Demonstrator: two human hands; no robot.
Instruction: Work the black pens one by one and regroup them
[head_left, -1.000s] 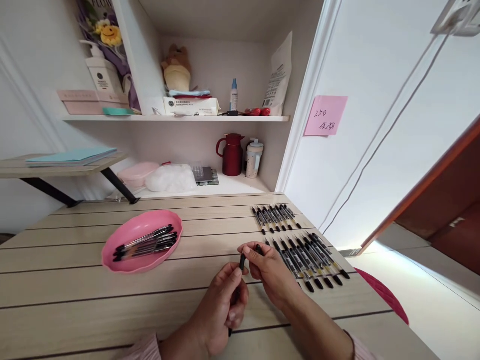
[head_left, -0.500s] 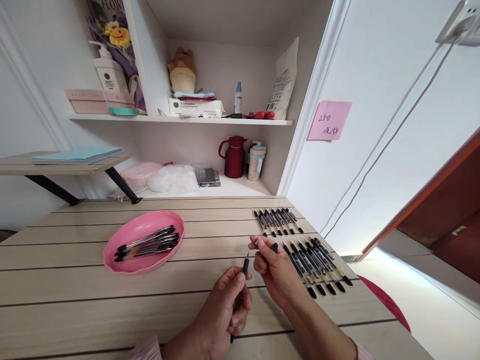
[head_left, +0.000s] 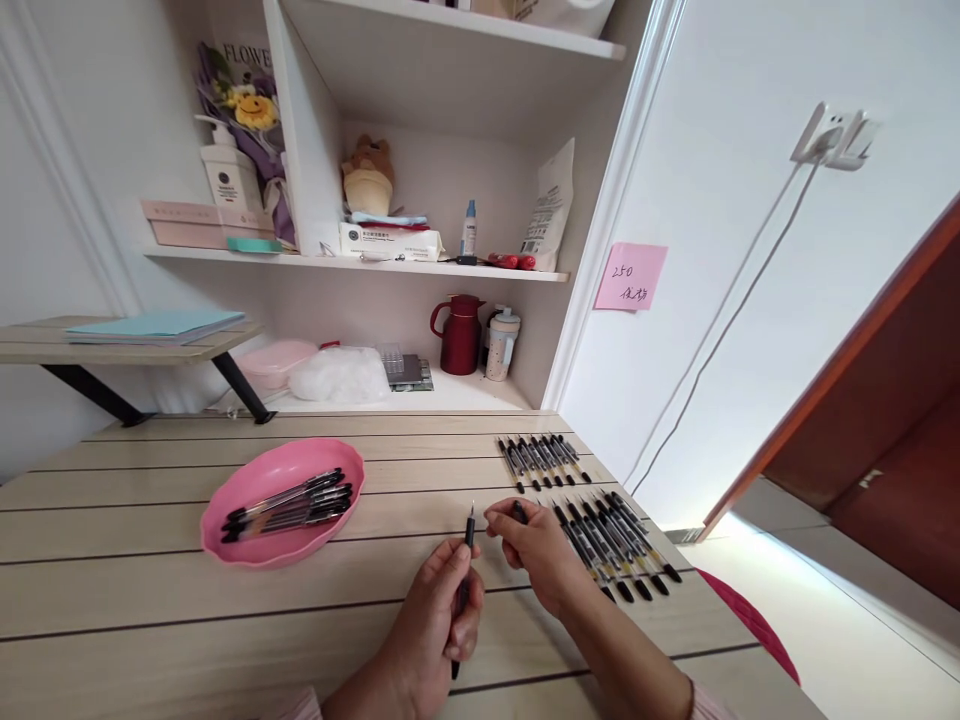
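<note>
My left hand (head_left: 439,625) is closed around a black pen (head_left: 463,580) held upright, its uncovered tip pointing away from me. Just to its right, my right hand (head_left: 534,550) pinches a small black pen cap (head_left: 517,511) between thumb and fingers, a short gap from the pen's tip. Both hands hover over the wooden table (head_left: 150,610). Two rows of black pens (head_left: 600,530) lie side by side on the table right of my right hand. A pink oval dish (head_left: 281,490) on the left holds several more pens.
Behind the table a white shelf unit holds a red jug (head_left: 459,335), a cup, a tissue pack, a spray bottle and a pump bottle (head_left: 222,178). A pink sticky note (head_left: 630,276) hangs on the wall. A cable (head_left: 712,320) runs down from a wall socket. A brown door stands at right.
The cap has come off the pen: my right hand drew it away to the right, and the bare tip now shows above my left hand. The camera tilted up slightly.
</note>
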